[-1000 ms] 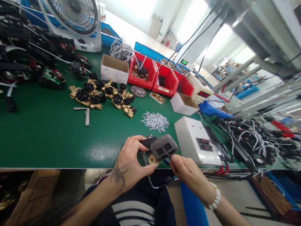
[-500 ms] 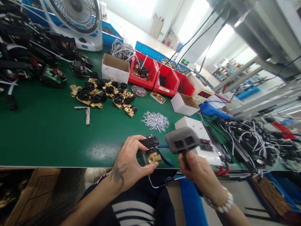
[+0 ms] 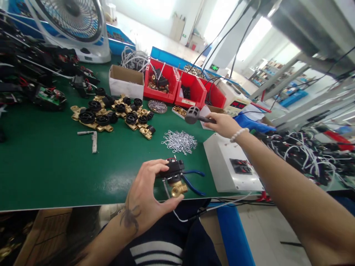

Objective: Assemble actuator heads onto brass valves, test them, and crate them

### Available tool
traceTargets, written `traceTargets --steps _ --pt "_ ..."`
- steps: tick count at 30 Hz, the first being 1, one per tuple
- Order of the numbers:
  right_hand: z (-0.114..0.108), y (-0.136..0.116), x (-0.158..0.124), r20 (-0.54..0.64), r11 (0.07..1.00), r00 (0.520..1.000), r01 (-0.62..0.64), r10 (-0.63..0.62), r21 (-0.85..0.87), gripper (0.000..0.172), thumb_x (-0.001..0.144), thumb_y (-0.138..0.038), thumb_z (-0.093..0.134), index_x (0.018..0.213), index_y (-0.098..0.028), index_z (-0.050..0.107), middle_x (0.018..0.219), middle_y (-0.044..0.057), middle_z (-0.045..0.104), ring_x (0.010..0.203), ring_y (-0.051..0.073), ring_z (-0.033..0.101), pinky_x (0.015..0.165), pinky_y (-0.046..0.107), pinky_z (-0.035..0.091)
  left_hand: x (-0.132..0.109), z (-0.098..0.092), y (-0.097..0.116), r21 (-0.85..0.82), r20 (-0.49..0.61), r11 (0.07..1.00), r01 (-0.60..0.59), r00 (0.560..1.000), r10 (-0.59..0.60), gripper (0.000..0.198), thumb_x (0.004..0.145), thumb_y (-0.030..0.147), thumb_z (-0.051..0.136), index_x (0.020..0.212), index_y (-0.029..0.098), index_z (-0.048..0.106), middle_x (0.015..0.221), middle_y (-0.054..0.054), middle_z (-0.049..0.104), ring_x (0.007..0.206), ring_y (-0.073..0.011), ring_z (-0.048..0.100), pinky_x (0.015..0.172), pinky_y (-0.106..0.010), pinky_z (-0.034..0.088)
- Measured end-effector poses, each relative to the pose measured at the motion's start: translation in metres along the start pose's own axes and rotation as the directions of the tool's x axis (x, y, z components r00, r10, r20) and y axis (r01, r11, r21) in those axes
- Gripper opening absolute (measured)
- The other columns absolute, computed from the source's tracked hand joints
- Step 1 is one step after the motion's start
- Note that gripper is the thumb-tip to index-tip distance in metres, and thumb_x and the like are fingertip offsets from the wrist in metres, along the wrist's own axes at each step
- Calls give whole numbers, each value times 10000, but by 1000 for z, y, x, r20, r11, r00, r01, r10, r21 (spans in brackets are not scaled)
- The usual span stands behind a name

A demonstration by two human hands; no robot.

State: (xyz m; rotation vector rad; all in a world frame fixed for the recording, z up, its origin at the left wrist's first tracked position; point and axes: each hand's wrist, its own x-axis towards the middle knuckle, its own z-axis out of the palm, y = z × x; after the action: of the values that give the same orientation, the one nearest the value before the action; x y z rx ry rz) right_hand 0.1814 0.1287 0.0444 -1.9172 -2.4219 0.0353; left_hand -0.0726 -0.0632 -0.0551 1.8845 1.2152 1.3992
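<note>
My left hand (image 3: 148,190) grips a brass valve with a black top (image 3: 174,177) at the near edge of the green table (image 3: 55,166). A thin white wire hangs from the valve. My right hand (image 3: 222,125) is stretched out far over the table and holds a grey plug-like connector (image 3: 193,115) by its dark stem, above the white cardboard box (image 3: 206,111). Blue-handled pliers (image 3: 194,181) lie just right of the valve. A white control box with black sockets (image 3: 231,164) sits under my right forearm.
A heap of brass valves with black caps (image 3: 111,114), a pile of metal clips (image 3: 179,141), red bins (image 3: 177,87), a cardboard box (image 3: 126,81), a fan (image 3: 74,26), circuit boards at left, and tangled wires (image 3: 305,155) at right surround the work spot.
My right hand has pulled the grey connector away from the valve and carried it up and away, out towards the far boxes. My left hand stays on the valve.
</note>
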Motion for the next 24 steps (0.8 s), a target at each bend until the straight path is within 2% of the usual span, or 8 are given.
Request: traceTargets --steps 3,7,11,14,16,18,21,24 --pt "30 11 34 55 1000 998 4 -5 22 196 824 -252 680 994 -156 697 880 88 691 798 216 604 733 346 443 6 -5 7 43 34 992 -117 993 115 538 716 226 790 1146 199 469 1212 -111 613 1161 -234 570 1002 -420 518" --pt "55 11 52 100 999 995 -18 13 50 178 802 -223 684 964 -160 723 850 74 697 827 209 615 778 339 476 10 -9 14 74 72 971 -228 972 222 516 733 203 771 1151 169 472 1203 -112 620 1187 -220 548 1046 -387 488" --pt "42 0 44 40 995 998 -59 56 75 178 816 -202 669 976 -145 724 940 110 693 949 251 631 884 400 488 11 -10 18 87 107 955 -284 956 274 525 711 178 783 1138 137 480 1226 -118 607 1215 -199 521 1093 -328 433" --pt "15 -21 4 -11 975 1000 -18 21 220 269 914 -322 580 1106 -158 674 977 104 700 960 238 661 896 404 517 15 -11 21 104 116 944 -313 946 301 510 717 154 775 1134 130 482 1234 -117 603 1224 -193 508 1104 -310 408" --pt "-1 -39 -41 70 800 994 23 -82 600 386 958 -437 498 1204 -162 613 953 97 714 893 220 695 835 394 560 18 -11 24 118 115 936 -332 941 319 491 738 162 768 1134 128 479 1236 -118 600 1230 -191 500 1109 -304 396" --pt "-7 -58 -92 198 594 961 -44 -195 803 480 942 -502 515 1309 -193 538 968 81 727 904 212 704 819 373 578 20 -10 28 132 109 929 -346 936 333 476 755 174 765 1130 129 475 1235 -117 598 1234 -190 495 1114 -304 386" --pt "4 -81 -155 229 241 933 -164 -276 957 674 886 -424 653 1464 -281 337 1102 46 717 972 184 697 834 318 579 23 -8 34 144 112 920 -365 929 352 447 784 214 766 1121 132 484 1238 -117 593 1238 -190 490 1117 -302 378" --pt "24 -93 -185 135 -38 979 -142 -155 989 622 875 -306 698 1411 -320 383 1187 24 693 954 134 696 822 249 573 25 -5 41 132 173 906 -402 909 378 453 818 364 753 1127 136 512 1252 -112 584 1262 -189 465 1133 -290 353"
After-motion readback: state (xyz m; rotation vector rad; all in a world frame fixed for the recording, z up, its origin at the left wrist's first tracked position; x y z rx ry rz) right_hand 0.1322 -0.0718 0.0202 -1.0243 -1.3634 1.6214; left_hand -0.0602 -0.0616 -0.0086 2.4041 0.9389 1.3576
